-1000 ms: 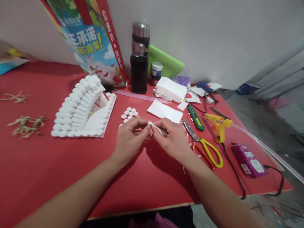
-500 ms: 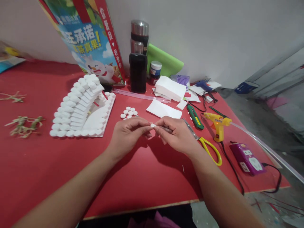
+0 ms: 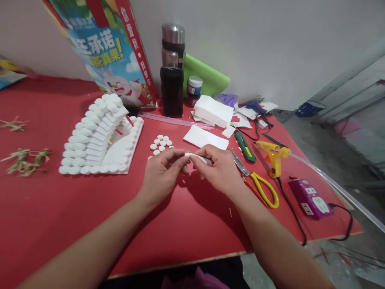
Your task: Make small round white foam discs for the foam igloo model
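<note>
Above the red table, my left hand (image 3: 161, 174) and my right hand (image 3: 219, 170) meet fingertip to fingertip. Between them they pinch a narrow white strip (image 3: 191, 155), its right part tucked inside my right fingers. I cannot tell whether it is paper or foam. Just beyond my left hand lie several white discs (image 3: 161, 141). Behind my right hand rests a flat white sheet (image 3: 206, 137). To the left stands a white model (image 3: 104, 136) with stepped, curved layers and rows of white discs along its edges.
Scissors with yellow handles (image 3: 264, 188), a green utility knife (image 3: 246, 146), a yellow glue gun (image 3: 274, 156) and a purple power box (image 3: 311, 198) lie to the right. A black phone-like object (image 3: 172, 91), a steel flask (image 3: 173, 34) and a printed bag (image 3: 111, 52) stand behind.
Both hands stay together, with the fingers shifting on the white strip, which now shows more of its length than half a second ago. The whole view has drifted slightly.
</note>
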A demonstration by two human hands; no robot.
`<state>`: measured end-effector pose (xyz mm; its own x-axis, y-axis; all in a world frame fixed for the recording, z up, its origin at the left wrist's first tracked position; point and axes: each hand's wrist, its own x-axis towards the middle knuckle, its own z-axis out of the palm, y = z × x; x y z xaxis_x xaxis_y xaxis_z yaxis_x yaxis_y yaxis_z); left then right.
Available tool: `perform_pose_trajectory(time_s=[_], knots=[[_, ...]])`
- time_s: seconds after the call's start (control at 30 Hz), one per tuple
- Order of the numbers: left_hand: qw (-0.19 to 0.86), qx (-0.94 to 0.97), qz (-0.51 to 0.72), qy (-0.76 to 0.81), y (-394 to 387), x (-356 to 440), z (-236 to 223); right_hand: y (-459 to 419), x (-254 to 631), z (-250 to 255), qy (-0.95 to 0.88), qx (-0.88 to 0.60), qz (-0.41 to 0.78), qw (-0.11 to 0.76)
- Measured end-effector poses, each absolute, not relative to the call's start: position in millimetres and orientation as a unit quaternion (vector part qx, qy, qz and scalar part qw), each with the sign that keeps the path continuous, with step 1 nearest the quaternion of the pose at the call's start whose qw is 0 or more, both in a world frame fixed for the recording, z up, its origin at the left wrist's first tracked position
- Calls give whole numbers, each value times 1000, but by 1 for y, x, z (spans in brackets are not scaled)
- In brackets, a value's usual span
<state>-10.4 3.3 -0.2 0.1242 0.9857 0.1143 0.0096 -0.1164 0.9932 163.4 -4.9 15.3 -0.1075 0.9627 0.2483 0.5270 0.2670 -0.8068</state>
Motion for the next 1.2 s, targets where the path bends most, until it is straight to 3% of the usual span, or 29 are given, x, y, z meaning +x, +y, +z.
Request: perform_pose_trajectory(time_s=[0.23,0.47,0.77,1.0,1.1,1.2], knots=[[515,541,520,415,5,-12,5,-10,167,24,-738,-488,271,379],[588,536,456,400,15,-25,6,-8,177,28,-769,-447,301,343],[524,594,488,367,18,-23,10,-10,172,28,-768,-454,274,359],[535,559,496,394,9,-15,4,-11,168,21,-761,-479,238,368],[541,566,481,394,12,-17,2,-7,167,20,-685,-499,357,393],[511,606,460,400,17,-22,1,2,169,21,-501,-471,609,395]])
